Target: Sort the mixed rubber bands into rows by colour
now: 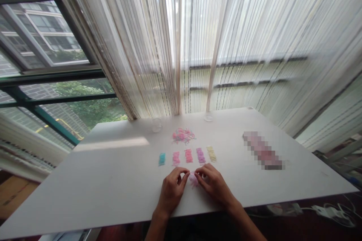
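Both left hand (pixel 173 185) and right hand (pixel 212 181) pinch at a pinkish-lilac strand pile (pixel 194 180); whether either holds any, I cannot tell. Light pinches should limit scattering.

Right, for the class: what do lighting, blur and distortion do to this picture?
Head view: backlight through the curtain washes out the upper part; a bright patch crosses the left side of the table; edges look stretched, wide-angle. Same head view: the pale pink pieces by the fingers are too soft to separate; at right, coarse pixel blocks mask something.
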`<control>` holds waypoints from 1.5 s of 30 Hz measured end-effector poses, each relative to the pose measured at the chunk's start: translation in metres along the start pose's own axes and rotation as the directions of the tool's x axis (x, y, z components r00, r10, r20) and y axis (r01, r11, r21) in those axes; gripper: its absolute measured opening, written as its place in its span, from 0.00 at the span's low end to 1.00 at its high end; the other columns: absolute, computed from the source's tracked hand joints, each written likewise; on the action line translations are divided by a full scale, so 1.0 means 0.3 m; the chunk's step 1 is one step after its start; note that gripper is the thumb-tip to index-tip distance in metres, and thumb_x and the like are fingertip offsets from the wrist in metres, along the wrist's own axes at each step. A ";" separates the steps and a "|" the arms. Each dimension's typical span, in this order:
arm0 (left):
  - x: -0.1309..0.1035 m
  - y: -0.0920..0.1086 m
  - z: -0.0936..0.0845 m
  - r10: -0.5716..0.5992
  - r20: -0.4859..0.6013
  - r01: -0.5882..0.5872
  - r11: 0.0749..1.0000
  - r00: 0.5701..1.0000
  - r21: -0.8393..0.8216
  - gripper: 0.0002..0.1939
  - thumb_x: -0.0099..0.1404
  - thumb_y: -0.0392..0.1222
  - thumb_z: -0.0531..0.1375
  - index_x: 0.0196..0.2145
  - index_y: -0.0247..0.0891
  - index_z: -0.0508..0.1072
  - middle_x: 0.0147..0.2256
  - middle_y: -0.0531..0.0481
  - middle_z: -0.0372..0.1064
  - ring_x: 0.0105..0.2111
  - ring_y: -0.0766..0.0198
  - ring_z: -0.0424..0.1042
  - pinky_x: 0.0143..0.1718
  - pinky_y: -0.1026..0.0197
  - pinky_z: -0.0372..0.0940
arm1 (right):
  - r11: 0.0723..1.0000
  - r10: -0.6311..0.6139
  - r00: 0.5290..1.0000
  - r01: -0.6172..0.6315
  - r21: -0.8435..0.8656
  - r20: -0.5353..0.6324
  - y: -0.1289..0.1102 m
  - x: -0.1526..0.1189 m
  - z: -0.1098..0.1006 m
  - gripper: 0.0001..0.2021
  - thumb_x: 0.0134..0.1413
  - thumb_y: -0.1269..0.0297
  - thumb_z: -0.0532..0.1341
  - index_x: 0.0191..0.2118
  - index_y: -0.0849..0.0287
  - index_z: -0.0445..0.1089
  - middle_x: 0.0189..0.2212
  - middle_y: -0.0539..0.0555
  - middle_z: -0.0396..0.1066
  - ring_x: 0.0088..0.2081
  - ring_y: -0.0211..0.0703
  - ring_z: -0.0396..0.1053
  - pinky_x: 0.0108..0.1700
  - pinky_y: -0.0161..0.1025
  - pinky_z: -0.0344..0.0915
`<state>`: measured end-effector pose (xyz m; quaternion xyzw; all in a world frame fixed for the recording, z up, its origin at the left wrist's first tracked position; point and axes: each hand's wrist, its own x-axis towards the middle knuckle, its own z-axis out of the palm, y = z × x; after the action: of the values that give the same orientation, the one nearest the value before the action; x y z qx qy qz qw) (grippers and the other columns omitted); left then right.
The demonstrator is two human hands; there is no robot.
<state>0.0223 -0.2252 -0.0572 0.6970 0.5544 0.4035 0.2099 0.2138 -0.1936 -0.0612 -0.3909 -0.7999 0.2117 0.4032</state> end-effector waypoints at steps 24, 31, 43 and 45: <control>0.014 0.004 -0.012 0.043 -0.054 -0.038 0.996 0.998 0.082 0.08 0.71 0.44 0.58 0.40 0.41 0.77 0.35 0.51 0.78 0.26 0.65 0.69 0.33 0.63 0.66 | 1.000 0.020 1.000 -0.020 0.018 -0.008 -0.020 0.002 -0.007 0.06 0.64 0.70 0.59 0.35 0.56 0.71 0.30 0.51 0.69 0.33 0.44 0.69 0.38 0.39 0.67; 0.067 -0.027 -0.058 0.029 -0.149 -0.022 0.998 0.988 0.053 0.11 0.70 0.47 0.59 0.39 0.41 0.78 0.34 0.51 0.78 0.23 0.67 0.68 0.31 0.64 0.67 | 0.999 0.033 0.999 -0.033 0.018 -0.003 -0.018 0.004 -0.006 0.07 0.64 0.70 0.59 0.34 0.56 0.71 0.29 0.51 0.70 0.33 0.44 0.69 0.37 0.39 0.67; 0.069 -0.100 -0.134 0.030 -0.172 0.004 0.981 0.985 0.194 0.12 0.69 0.49 0.57 0.37 0.42 0.79 0.35 0.50 0.78 0.24 0.66 0.67 0.33 0.61 0.67 | 1.000 0.029 1.000 -0.029 0.010 -0.003 -0.013 0.004 -0.004 0.07 0.62 0.71 0.60 0.33 0.55 0.71 0.29 0.51 0.70 0.33 0.44 0.70 0.37 0.39 0.68; 0.071 -0.084 -0.123 0.021 -0.159 0.008 0.984 0.987 0.176 0.10 0.69 0.47 0.58 0.37 0.42 0.79 0.36 0.51 0.78 0.24 0.66 0.68 0.33 0.62 0.67 | 1.000 0.031 0.999 -0.031 0.004 -0.025 -0.009 0.002 -0.002 0.06 0.63 0.71 0.60 0.34 0.55 0.72 0.29 0.51 0.71 0.33 0.44 0.70 0.37 0.39 0.68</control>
<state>-0.0211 -0.2033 -0.0471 0.6798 0.6007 0.4084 0.1007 0.2128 -0.1947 -0.0587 -0.4051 -0.7882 0.2145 0.4106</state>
